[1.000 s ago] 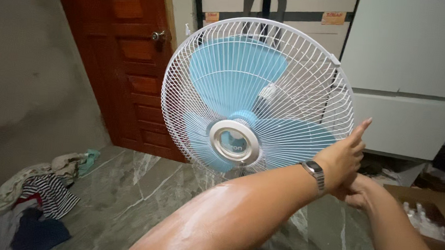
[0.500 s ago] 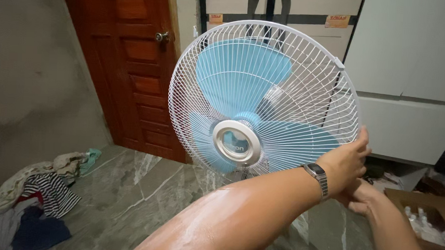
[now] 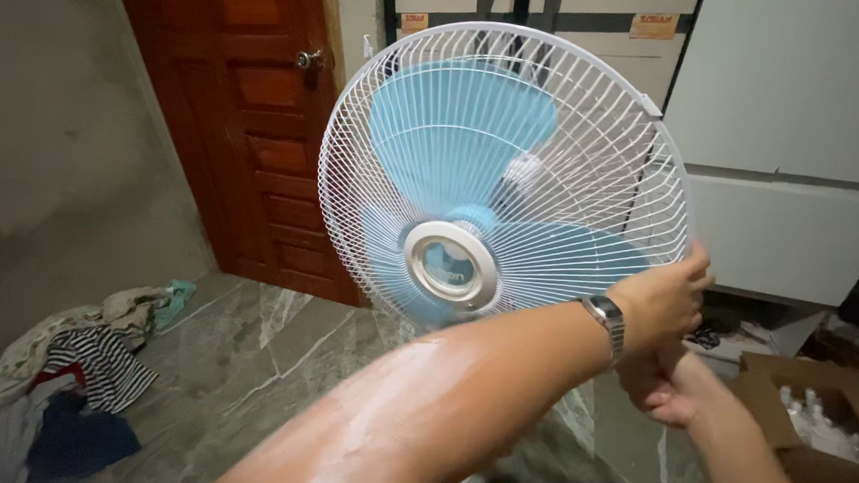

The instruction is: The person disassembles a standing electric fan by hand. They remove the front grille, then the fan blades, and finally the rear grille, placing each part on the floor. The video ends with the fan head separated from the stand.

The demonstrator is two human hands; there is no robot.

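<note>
Fan fills centre frame: white wire guard, light blue blades, round silver-rimmed hub cap at lower centre of the guard. Left hand at centre right, fingers on the guard's lower right rim; metal wristwatch on that wrist. Right hand directly under the left, touching it, below the rim. Red-brown wooden door upper left. Clothes pile on marbled floor, lower left. Open cardboard box with small bottles, lower right. White panels upper right.
</note>
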